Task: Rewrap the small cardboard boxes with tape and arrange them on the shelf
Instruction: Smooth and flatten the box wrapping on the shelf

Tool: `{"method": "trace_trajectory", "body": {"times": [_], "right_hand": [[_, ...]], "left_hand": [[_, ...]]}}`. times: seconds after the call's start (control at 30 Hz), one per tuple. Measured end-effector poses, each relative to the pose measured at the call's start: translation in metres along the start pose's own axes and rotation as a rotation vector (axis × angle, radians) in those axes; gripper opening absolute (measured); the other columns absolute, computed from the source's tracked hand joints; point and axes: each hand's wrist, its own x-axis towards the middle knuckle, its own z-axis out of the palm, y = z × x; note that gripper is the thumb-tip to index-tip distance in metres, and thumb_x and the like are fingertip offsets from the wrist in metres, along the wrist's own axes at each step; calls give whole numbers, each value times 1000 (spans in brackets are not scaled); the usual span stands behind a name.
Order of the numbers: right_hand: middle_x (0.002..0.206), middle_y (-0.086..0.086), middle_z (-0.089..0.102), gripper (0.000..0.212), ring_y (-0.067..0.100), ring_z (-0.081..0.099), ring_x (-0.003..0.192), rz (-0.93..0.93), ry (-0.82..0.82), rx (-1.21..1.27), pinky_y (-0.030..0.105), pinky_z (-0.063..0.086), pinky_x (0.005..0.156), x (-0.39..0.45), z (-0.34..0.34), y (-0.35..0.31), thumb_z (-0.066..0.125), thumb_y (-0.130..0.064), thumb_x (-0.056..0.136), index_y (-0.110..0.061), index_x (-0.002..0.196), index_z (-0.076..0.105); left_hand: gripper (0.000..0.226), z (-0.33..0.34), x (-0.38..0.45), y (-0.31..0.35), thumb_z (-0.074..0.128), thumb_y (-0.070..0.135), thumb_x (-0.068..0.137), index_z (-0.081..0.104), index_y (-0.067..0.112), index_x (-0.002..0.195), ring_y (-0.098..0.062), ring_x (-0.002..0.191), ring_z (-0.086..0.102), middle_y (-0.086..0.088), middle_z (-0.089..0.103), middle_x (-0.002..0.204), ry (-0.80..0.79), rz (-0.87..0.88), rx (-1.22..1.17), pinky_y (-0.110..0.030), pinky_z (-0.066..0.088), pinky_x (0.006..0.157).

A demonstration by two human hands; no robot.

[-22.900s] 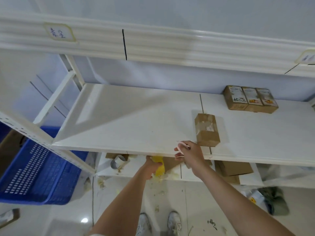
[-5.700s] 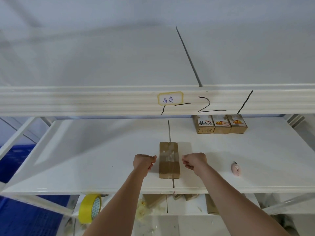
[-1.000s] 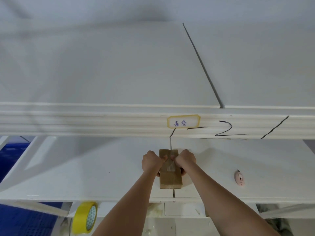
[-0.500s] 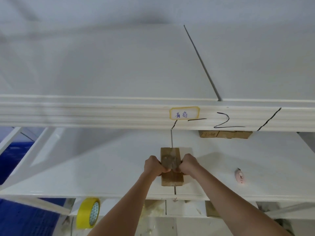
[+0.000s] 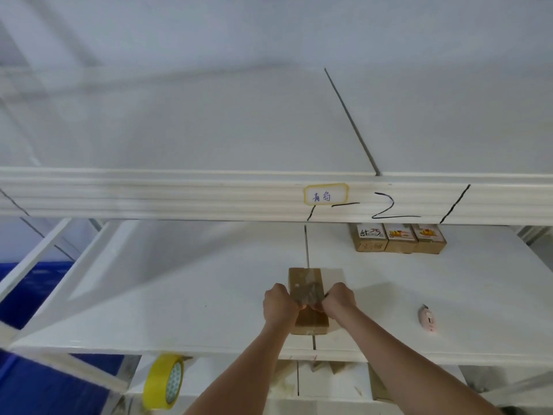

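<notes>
Head view: my left hand (image 5: 279,305) and right hand (image 5: 339,302), fingers curled, pinch tape across the box (image 5: 308,304).
Risk: uneven pull wrinkles tape.

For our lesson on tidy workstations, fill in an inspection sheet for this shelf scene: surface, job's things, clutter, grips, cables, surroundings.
Surface: white shelf board, a seam running front to back.
Job's things: cardboard box lying on the seam; three small boxes side by side at the back; yellow tape roll on the level below.
Clutter: pink cutter right of the box.
Grips: left hand and right hand curled on either side of the box.
Cables: nothing seen.
Surroundings: handwritten label on the upper beam; blue crate at left.
</notes>
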Motion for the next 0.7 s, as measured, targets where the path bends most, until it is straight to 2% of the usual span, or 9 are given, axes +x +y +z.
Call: {"method": "trace_trajectory", "body": {"times": [0.07, 0.1, 0.17, 0.2, 0.3, 0.4, 0.5, 0.57, 0.7], "right_hand": [[87, 7, 66, 14, 17, 62, 74, -18, 25, 50, 23, 47, 50, -4, 4, 10, 74, -17, 88, -7, 90, 65], [83, 6, 66, 13, 17, 62, 71, -31, 22, 75, 22, 44, 48, -6, 5, 15, 71, -17, 89, -6, 88, 66], [80, 5, 65, 18, 15, 60, 68, -78, -47, 111, 22, 42, 50, -10, 1, 21, 70, -22, 91, -5, 86, 67], [83, 4, 67, 19, 14, 61, 70, -103, -108, 127, 21, 42, 52, -12, -3, 22, 71, -24, 91, -6, 89, 68], [87, 4, 70, 20, 13, 64, 75, -141, -222, 164, 20, 46, 59, -11, -13, 26, 78, -19, 86, -5, 99, 72], [87, 7, 73, 24, 19, 68, 78, -131, -149, 175, 30, 56, 65, -7, -10, 31, 83, -24, 81, -4, 94, 75], [89, 10, 75, 25, 23, 71, 85, -108, -82, 195, 38, 60, 78, -4, -6, 33, 85, -26, 79, -5, 90, 77], [87, 10, 75, 24, 22, 72, 84, -87, -86, 201, 36, 61, 75, -4, -7, 31, 87, -24, 76, -4, 86, 77], [80, 6, 75, 18, 18, 71, 76, -35, -85, 255, 30, 62, 68, -5, -8, 30, 89, -20, 74, -6, 79, 78]], "left_hand": [[18, -3, -3, -2, 72, 24, 92, 61, 10, 87, -11, 65, 59, -3, 65, 83, 6, -9, -24, -21, 50, 51], [14, -4, -2, -5, 66, 18, 95, 64, 7, 87, -16, 70, 65, -7, 68, 85, -6, -15, -52, -29, 59, 61], [15, -6, -1, -10, 63, 14, 96, 65, 7, 83, -27, 84, 72, -11, 71, 89, -82, -18, -128, -38, 63, 78], [14, -8, -4, -11, 68, 16, 94, 65, 8, 83, -27, 88, 72, -11, 71, 90, -131, -9, -159, -37, 63, 79], [20, -10, -6, -19, 81, 24, 84, 70, 9, 93, -22, 90, 73, -8, 74, 97, -226, 22, -165, -32, 62, 80], [31, -5, -7, -21, 84, 27, 80, 73, 5, 99, -22, 89, 73, -8, 75, 95, -211, 28, -160, -37, 62, 81], [35, -4, -8, -19, 86, 28, 76, 75, 7, 102, -20, 85, 73, -6, 75, 92, -183, 14, -160, -34, 63, 77], [35, -5, -7, -19, 88, 26, 74, 75, 8, 101, -19, 80, 74, -5, 75, 91, -178, -5, -164, -31, 63, 73], [31, 0, -6, -14, 87, 24, 75, 72, 8, 98, -21, 81, 72, -5, 72, 90, -125, -18, -97, -36, 63, 73]]}}
